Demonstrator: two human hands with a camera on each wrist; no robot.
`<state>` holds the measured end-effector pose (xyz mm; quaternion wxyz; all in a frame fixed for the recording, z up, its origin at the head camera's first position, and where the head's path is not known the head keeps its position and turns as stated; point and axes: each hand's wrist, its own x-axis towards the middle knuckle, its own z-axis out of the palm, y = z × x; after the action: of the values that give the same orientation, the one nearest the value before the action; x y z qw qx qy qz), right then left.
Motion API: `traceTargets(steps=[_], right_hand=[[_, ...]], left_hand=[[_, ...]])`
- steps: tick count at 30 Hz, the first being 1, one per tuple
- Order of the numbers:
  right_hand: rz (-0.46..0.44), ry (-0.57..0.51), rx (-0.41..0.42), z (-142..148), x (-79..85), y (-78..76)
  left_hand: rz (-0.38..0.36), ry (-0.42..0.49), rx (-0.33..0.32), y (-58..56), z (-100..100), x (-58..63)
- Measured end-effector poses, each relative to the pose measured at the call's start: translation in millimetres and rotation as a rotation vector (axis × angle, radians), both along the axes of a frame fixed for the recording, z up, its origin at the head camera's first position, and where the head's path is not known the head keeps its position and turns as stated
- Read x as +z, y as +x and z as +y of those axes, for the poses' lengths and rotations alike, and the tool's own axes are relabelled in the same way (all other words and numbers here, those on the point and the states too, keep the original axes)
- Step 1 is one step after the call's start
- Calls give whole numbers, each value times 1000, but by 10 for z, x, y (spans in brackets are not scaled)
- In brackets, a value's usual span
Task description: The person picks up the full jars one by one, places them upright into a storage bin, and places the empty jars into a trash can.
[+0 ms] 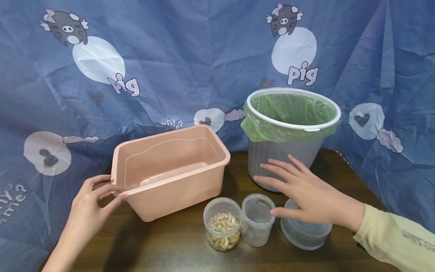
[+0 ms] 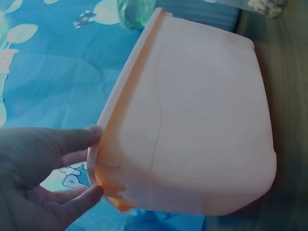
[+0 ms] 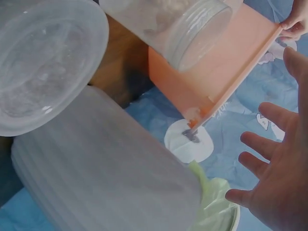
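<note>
A pink plastic bin (image 1: pixel 180 192) with a wide rim sits on the table at left of centre in the head view. My left hand (image 1: pixel 90 200) pinches its rim at the near left corner; in the left wrist view the thumb and fingers (image 2: pixel 79 139) are at both sides of that rim. My right hand (image 1: pixel 310 198) hovers with fingers spread above a shallow round clear container (image 1: pixel 306 236). Left of it stand a clear jar (image 1: pixel 256 232) with nothing visible inside and a jar of cashews (image 1: pixel 222 230). No object is in the right hand.
Behind the right hand stands a grey trash can (image 1: pixel 272 151) lined with a green bag (image 1: pixel 289 130) under a white ring. A blue cloth (image 1: pixel 170 56) with pig prints hangs behind the dark wooden table (image 1: pixel 170 249).
</note>
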<state>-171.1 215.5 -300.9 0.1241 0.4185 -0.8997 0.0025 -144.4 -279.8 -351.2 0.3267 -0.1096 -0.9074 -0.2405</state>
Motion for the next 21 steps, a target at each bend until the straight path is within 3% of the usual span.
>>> traceTargets(steps=[4, 8, 14, 21], right_hand=[[-8, 16, -5, -27, 17, -6], [-7, 22, -9, -33, 21, -7], [5, 4, 20, -92, 49, -19], [0, 1, 76, -247, 116, -58]], left_hand=[[-113, 46, 75, 5, -36, 36], [-164, 46, 105, -30, -97, 60], [-164, 64, 51, -131, -177, 22], [-238, 125, -29, -287, -210, -9]])
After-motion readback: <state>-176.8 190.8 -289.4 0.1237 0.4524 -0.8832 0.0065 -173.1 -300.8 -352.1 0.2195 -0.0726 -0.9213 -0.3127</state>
